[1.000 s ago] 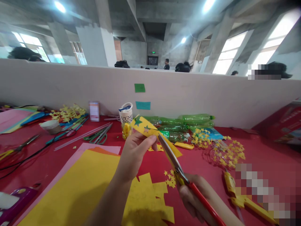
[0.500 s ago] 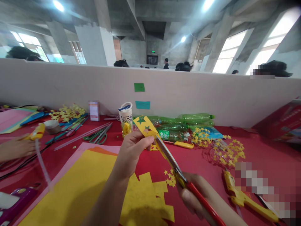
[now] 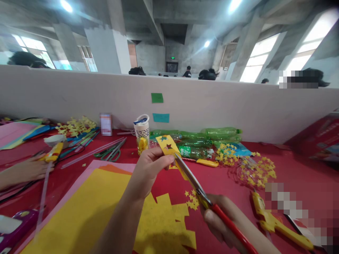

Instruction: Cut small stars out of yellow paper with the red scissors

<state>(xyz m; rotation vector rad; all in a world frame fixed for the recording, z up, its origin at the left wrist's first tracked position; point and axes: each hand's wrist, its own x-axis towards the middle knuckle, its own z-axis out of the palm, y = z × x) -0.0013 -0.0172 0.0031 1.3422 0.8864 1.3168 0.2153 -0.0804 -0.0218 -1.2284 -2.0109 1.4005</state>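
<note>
My left hand (image 3: 149,169) pinches a yellow paper strip (image 3: 166,141) between thumb and fingers; star-shaped holes show in its upper part. My right hand (image 3: 219,218) grips red-handled scissors (image 3: 194,181), whose blades reach up to the strip beside my left thumb. Small cut yellow stars (image 3: 192,200) lie on the red table near the scissors. Under my left forearm are large yellow sheets (image 3: 87,204) and a yellow piece with a stepped, cut edge (image 3: 166,225).
Green plastic bottles (image 3: 222,133) and a white cup (image 3: 141,132) stand or lie along the white partition (image 3: 106,91). At right are star garlands (image 3: 258,171) and a yellow glue gun (image 3: 275,225). Another person's hand (image 3: 29,169) holds a glue gun (image 3: 55,152) at left.
The yellow strip in my left hand has tilted and dropped slightly at its top end. My scissors hardly moved. The other person's hand with the glue gun shifted right.
</note>
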